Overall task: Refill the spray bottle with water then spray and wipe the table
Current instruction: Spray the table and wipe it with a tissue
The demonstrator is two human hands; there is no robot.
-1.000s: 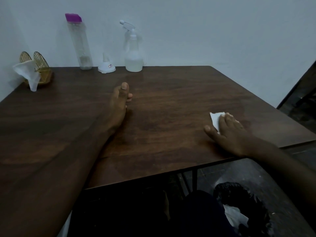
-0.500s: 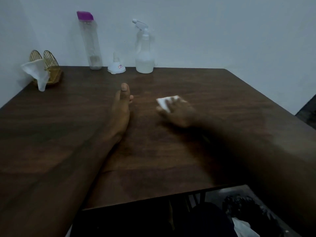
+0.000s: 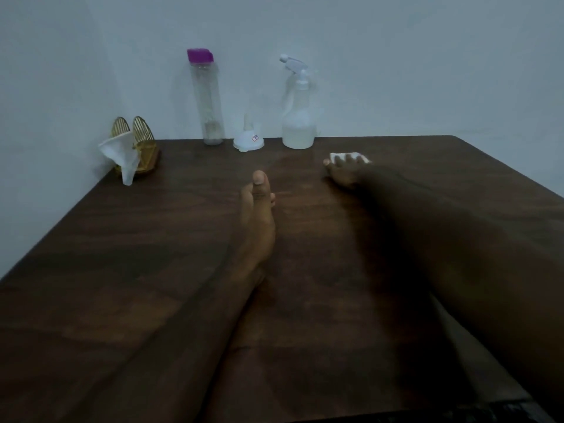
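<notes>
Taking the spray bottle point(image 3: 298, 117) as the landmark – it stands upright at the far edge of the dark wooden counter point(image 3: 152, 239), against the pale wall, partly filled with clear liquid, its white trigger head pointing left.

Far to the left of the spray bottle, near the counter's back-left corner, sits a gold wire napkin holder point(image 3: 142, 148) with a white napkin point(image 3: 120, 157) drooping out of its front. Closer to the spray bottle, still on its left, a tall clear bottle point(image 3: 207, 99) with a purple cap stands upright at the wall. Just left of the spray bottle, between it and the tall bottle, a small white funnel point(image 3: 248, 138) rests wide end down, spout up.

In front of the spray bottle and slightly to its left, the left hand point(image 3: 258, 215) lies on its edge on the counter, thumb on top, fingers loosely curled under and gripping nothing; its forearm runs back toward the camera.

Just in front of the spray bottle and a little to its right, the right hand point(image 3: 345, 172) presses flat on a folded white tissue point(image 3: 349, 156) – fingers spread across it, the tissue's far edge showing beyond the fingertips. The tissue lies on the counter, near the spray bottle's base but apart from it.
</notes>
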